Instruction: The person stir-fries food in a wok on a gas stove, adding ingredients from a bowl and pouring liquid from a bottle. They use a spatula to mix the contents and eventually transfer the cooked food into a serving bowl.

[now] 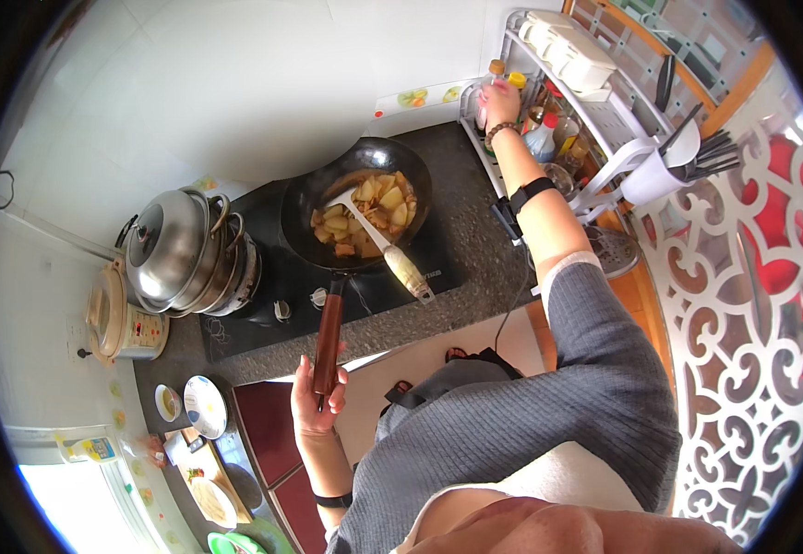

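My left hand (317,399) is around the end of the brown handle (329,339) of a black wok (298,225) on the stove. Chunky pieces of food that look like potato (393,199), with some browned bits, lie in the wok. A spatula (372,232) rests in it, its pale handle propped across the rim. At the upper right my right hand (500,104) reaches into a rack among seasoning bottles. It is slightly blurred and at a clear bottle (482,116); its grip is hidden. Near it stand a yellow-capped bottle (516,79) and a red-capped bottle (541,138).
Stacked steel steamer pots (173,242) occupy the stove's left side, beside a rice cooker (140,332). Along the left counter are a small bowl (167,402), a patterned plate (205,407) and a cutting board (219,467). A utensil holder (651,181) hangs off the white rack (602,111).
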Tool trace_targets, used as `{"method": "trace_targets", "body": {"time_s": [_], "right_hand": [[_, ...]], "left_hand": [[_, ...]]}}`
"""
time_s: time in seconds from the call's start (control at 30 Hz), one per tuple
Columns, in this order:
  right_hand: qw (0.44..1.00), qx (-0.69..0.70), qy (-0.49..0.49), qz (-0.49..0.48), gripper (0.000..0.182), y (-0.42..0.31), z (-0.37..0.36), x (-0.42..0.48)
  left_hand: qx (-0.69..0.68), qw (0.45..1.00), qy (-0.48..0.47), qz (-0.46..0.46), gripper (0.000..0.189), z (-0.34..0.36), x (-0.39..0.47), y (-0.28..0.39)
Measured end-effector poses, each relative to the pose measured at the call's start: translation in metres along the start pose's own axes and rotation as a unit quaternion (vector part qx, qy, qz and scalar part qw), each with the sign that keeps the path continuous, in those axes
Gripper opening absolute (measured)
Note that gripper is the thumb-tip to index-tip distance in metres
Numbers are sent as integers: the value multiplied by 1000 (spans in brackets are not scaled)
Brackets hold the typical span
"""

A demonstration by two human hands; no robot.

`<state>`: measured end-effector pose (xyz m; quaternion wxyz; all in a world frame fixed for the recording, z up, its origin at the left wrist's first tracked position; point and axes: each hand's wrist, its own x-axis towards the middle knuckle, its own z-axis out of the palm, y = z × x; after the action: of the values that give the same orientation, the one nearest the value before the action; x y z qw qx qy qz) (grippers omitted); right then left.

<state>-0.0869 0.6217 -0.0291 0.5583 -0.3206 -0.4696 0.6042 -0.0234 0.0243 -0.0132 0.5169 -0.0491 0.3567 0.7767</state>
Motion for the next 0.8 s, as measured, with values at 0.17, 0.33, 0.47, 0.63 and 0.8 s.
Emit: {"method": "trace_targets", "body": {"time_s": [0.17, 0.33, 0.47, 0.63, 0.8], "right_hand": [[956, -293, 22, 10, 74, 16, 29, 8], [886, -442, 123, -70, 78, 47, 47, 56], [890, -444, 101, -4, 59, 34, 48, 77], [827, -560, 32, -22, 45, 17, 47, 84], [752, -648, -78, -94, 40, -17, 68, 13]], "left_hand": [[28, 999, 32, 19, 66, 6, -1, -8], [0, 997, 67, 36, 64, 17, -6, -18], [-3, 993, 109, 41, 56, 16, -6, -28], [19, 990, 132, 44, 57, 31, -3, -29], [5, 994, 97, 48, 51, 26, -6, -31]]}}
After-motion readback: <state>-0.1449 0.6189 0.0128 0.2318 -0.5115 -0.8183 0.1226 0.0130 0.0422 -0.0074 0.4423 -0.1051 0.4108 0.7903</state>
